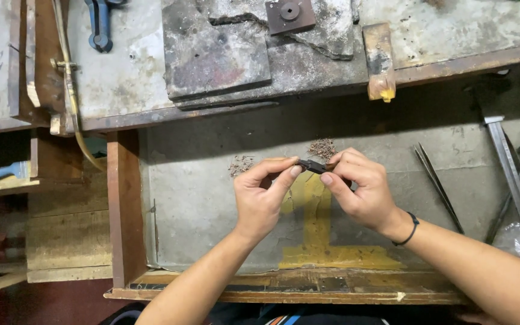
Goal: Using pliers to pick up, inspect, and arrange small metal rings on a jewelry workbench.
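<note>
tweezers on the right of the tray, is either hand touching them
No, the tweezers lie alone on the tray, while both hands pinch a small dark tool.

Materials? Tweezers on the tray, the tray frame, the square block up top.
Tweezers: likely steel, dark dull finish, thin tapering legs. Tray frame: wood, brown, worn, grain showing. Square block: probably rusty iron, brown matte, with a round centre hole.

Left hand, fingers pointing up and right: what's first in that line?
The small dark tool the left hand already pinches; past it, probably the right hand fingers, then the chip pile. Depth unclear.
</note>
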